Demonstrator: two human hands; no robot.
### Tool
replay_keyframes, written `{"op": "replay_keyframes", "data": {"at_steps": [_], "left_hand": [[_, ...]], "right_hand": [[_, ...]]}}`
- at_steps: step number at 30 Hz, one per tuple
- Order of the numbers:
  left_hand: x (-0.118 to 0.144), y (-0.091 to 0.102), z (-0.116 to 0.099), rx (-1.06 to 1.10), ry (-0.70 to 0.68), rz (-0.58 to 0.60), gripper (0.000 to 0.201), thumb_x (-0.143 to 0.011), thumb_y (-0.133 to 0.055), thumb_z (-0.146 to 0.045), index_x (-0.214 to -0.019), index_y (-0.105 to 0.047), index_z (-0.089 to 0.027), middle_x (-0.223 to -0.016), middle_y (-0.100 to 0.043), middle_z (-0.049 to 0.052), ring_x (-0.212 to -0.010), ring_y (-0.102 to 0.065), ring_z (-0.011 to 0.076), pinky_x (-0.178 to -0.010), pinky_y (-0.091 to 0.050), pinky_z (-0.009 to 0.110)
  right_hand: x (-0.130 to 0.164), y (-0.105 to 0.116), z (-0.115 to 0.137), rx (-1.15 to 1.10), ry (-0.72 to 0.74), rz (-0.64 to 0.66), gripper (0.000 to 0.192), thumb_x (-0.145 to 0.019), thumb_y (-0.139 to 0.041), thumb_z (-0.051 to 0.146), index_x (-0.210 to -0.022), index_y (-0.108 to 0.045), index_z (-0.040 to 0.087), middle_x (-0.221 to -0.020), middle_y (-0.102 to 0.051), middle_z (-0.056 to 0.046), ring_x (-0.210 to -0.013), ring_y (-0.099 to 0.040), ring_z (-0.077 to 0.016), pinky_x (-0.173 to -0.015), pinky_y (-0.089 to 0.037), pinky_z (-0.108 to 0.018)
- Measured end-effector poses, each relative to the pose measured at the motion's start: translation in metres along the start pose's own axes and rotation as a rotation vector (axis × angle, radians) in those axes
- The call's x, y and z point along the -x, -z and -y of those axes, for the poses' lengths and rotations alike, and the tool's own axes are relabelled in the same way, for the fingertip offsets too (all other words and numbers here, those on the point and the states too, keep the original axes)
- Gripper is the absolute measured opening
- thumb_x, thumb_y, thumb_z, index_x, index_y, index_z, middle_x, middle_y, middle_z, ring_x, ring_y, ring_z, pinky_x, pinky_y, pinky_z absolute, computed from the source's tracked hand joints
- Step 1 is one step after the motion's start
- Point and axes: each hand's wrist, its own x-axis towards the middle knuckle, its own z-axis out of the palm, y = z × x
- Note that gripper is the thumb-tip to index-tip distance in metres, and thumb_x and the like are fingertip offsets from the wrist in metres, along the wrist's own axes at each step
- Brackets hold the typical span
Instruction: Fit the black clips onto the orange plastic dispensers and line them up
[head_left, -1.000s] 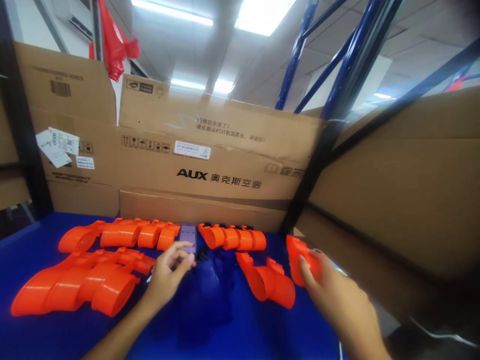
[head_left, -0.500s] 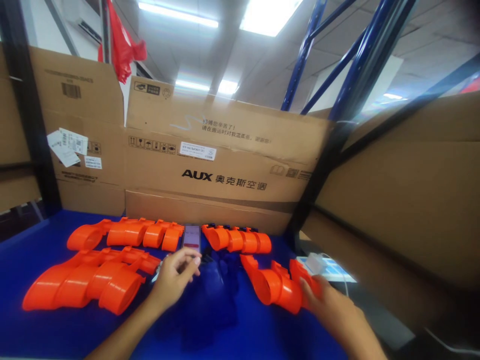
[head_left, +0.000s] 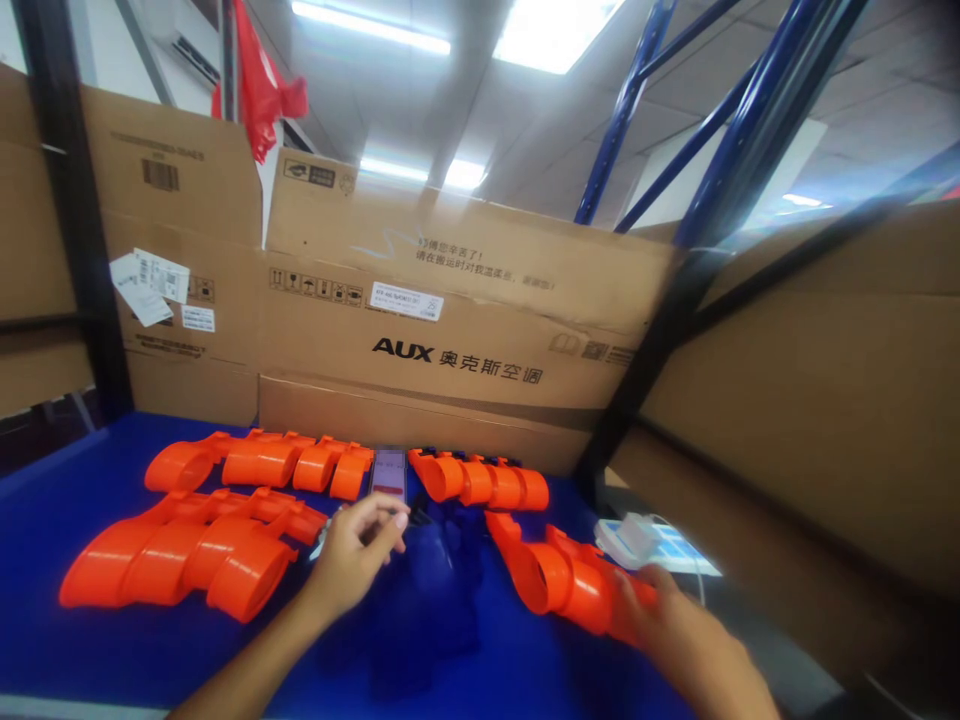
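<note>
Rows of orange plastic funnel-shaped parts lie on a blue table (head_left: 90,650). My right hand (head_left: 679,630) grips an orange part (head_left: 626,605) pressed against the end of a short nested row (head_left: 547,570) at the right. My left hand (head_left: 356,550) rests in the middle, fingers lightly curled, fingertips by a phone (head_left: 388,472) with a lit screen standing between two far rows. Whether the fingers touch the phone is unclear. A dark blue item (head_left: 439,590) lies just right of that hand.
A long nested orange stack (head_left: 180,560) lies front left, with two more orange rows (head_left: 262,462) (head_left: 480,480) at the back. Cardboard boxes (head_left: 450,330) wall the rear and right side. A white charger block (head_left: 630,535) with a cable sits on a bluish sheet at right.
My right hand brought the orange part leftward and down against the right-hand row. My left hand stayed by the phone. The view shifted slightly left.
</note>
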Motion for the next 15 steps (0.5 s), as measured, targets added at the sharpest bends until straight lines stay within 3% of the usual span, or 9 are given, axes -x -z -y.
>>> {"op": "replay_keyframes", "data": {"at_steps": [3, 7, 10, 12, 15], "left_hand": [[0.0, 0.0, -0.001, 0.003, 0.001, 0.003, 0.034, -0.089, -0.061, -0.048, -0.101, -0.071, -0.018, -0.068, -0.071, 0.004, -0.056, -0.061, 0.0162, -0.055, -0.046, 0.026], [-0.001, 0.0, -0.001, 0.047, 0.019, 0.01, 0.034, -0.087, -0.063, -0.049, -0.099, -0.072, -0.018, -0.066, -0.07, 0.004, -0.054, -0.061, 0.0162, -0.053, -0.045, 0.025], [-0.003, 0.0, 0.001, 0.058, 0.023, 0.008, 0.035, -0.086, -0.064, -0.05, -0.099, -0.072, -0.018, -0.065, -0.07, 0.003, -0.053, -0.06, 0.0158, -0.051, -0.045, 0.025], [-0.003, 0.0, 0.002, 0.047, 0.017, 0.011, 0.035, -0.087, -0.063, -0.05, -0.099, -0.072, -0.018, -0.064, -0.07, 0.003, -0.051, -0.06, 0.0154, -0.051, -0.045, 0.024], [-0.004, 0.0, 0.004, 0.015, 0.001, 0.007, 0.035, -0.087, -0.062, -0.05, -0.099, -0.072, -0.019, -0.064, -0.07, 0.003, -0.05, -0.059, 0.0148, -0.05, -0.044, 0.024]], "right_hand": [[0.005, 0.011, 0.016, 0.016, -0.024, 0.123, 0.06, -0.091, -0.031, 0.06, -0.117, -0.063, 0.017, -0.108, -0.07, -0.021, -0.096, -0.071, -0.0384, -0.082, -0.053, -0.05], [0.011, 0.034, 0.044, 0.032, -0.045, -0.031, 0.071, -0.091, -0.025, 0.066, -0.128, -0.06, 0.018, -0.123, -0.061, -0.025, -0.094, -0.07, -0.0408, -0.078, -0.052, -0.055], [0.007, 0.04, 0.077, 0.041, 0.241, -0.18, 0.059, -0.093, -0.037, 0.056, -0.133, -0.057, 0.016, -0.119, -0.063, -0.021, -0.104, -0.064, -0.0372, -0.083, -0.05, -0.048], [-0.002, 0.037, 0.105, 0.066, 0.541, -0.123, 0.054, -0.09, -0.051, 0.042, -0.139, -0.051, 0.021, -0.124, -0.063, -0.017, -0.112, -0.058, -0.0348, -0.09, -0.044, -0.046], [-0.021, 0.024, 0.151, 0.115, 0.82, -0.022, 0.069, -0.08, -0.062, 0.024, -0.146, -0.043, 0.029, -0.144, -0.053, -0.011, -0.121, -0.048, -0.0333, -0.096, -0.036, -0.046]]}}
